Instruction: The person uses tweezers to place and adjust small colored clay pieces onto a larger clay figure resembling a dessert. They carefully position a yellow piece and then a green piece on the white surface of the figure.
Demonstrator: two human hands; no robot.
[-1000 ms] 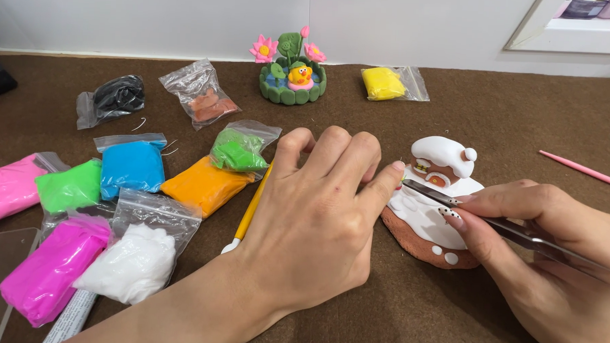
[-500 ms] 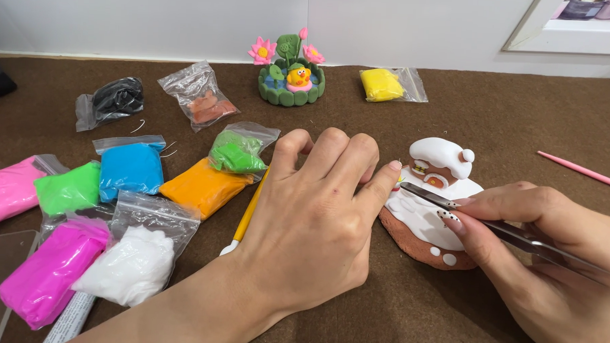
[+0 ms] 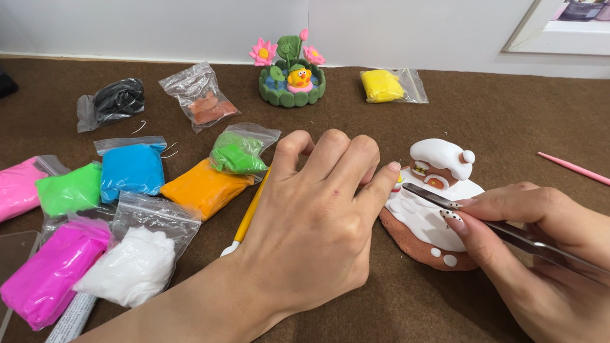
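Observation:
A small clay house [image 3: 440,166] with a white snowy roof stands on a brown clay base [image 3: 421,240] covered with white. My right hand [image 3: 552,268] holds metal tweezers [image 3: 452,205], their tips resting at the left front of the house. My left hand [image 3: 313,222] lies palm down on the brown table, fingers together, fingertips touching the left edge of the clay model. A yellow sculpting tool [image 3: 248,213] lies partly under my left hand.
Bags of coloured clay lie to the left: pink [image 3: 7,189], green [image 3: 68,189], blue [image 3: 131,167], orange [image 3: 203,187], magenta [image 3: 51,267], white [image 3: 136,264], black [image 3: 115,100]. A clay lotus pond [image 3: 289,80] and a yellow clay bag [image 3: 384,85] sit at the back. A pink stick [image 3: 582,172] lies right.
The tweezers' tips have shifted slightly along the front of the house. My left hand has stayed in place.

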